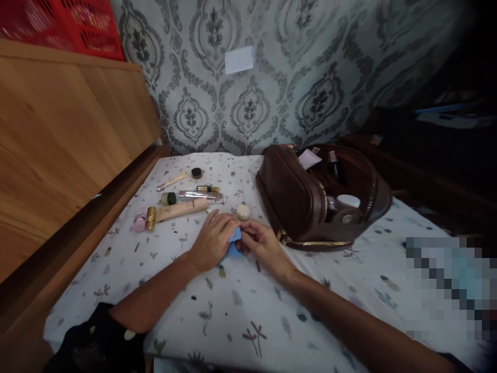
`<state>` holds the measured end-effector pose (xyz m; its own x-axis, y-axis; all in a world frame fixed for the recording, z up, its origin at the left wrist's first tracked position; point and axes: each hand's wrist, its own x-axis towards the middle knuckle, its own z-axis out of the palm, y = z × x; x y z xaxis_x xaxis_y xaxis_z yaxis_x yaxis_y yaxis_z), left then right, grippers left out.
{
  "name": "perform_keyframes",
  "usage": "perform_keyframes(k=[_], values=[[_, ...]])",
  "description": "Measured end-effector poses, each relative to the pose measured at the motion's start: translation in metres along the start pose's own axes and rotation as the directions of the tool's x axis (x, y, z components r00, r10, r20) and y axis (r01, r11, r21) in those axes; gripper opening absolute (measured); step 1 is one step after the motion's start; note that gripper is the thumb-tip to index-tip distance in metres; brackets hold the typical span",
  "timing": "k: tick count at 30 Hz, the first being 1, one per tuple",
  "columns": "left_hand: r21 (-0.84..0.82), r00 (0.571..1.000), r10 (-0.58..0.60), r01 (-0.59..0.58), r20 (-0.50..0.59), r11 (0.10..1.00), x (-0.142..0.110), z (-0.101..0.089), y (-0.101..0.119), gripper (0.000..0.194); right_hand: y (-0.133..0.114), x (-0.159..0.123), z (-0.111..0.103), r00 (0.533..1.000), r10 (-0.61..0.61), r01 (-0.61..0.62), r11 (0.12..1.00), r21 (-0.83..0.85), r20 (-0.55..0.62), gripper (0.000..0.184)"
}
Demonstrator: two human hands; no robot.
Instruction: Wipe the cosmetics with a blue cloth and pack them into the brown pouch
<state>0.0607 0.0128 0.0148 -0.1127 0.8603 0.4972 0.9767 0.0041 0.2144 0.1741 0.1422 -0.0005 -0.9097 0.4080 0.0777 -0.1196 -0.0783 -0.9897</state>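
Both my hands meet over a small blue cloth (234, 243) on the white patterned sheet (248, 311). My left hand (213, 239) lies on the cloth's left side with fingers curled over it. My right hand (263, 244) pinches its right edge. Just beyond my fingertips sits a small round cream jar (243, 211). Left of it lie several cosmetics: a beige tube (181, 210), a gold-capped item (151, 218), a pink piece (139, 220), a clear tube (200, 196) and a small dark-capped bottle (168, 198).
An open brown toiletry bag (310, 202) with gold zips lies at the right, holding bottles and a white jar (348, 200). A wooden headboard (70, 140) runs along the left. Patterned wallpaper (272, 77) stands behind. A red crate (62, 23) sits on top at the far left.
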Motion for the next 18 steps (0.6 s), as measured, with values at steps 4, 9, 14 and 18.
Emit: perform_keyframes(k=[4,9,14,18], values=[[0.085,0.99,-0.126,0.12,0.059,0.989,0.002,-0.007,-0.011,0.026,0.0,0.0,-0.001,1.0,-0.008,0.008,0.999,-0.035,-0.003,0.026],[-0.049,0.97,-0.237,0.235,-0.05,0.971,0.002,-0.014,-0.02,0.034,0.001,0.0,-0.003,0.998,-0.06,0.058,0.995,-0.08,-0.021,0.031],[-0.198,0.903,-0.378,0.341,-0.201,0.919,0.001,-0.018,-0.031,0.041,0.0,0.001,-0.004,0.993,-0.108,0.103,0.99,-0.093,-0.044,0.035],[-0.316,0.804,-0.564,0.494,-0.19,0.81,0.005,-0.028,-0.044,0.024,-0.004,0.001,-0.005,0.989,-0.132,0.126,0.988,-0.094,-0.064,0.034]])
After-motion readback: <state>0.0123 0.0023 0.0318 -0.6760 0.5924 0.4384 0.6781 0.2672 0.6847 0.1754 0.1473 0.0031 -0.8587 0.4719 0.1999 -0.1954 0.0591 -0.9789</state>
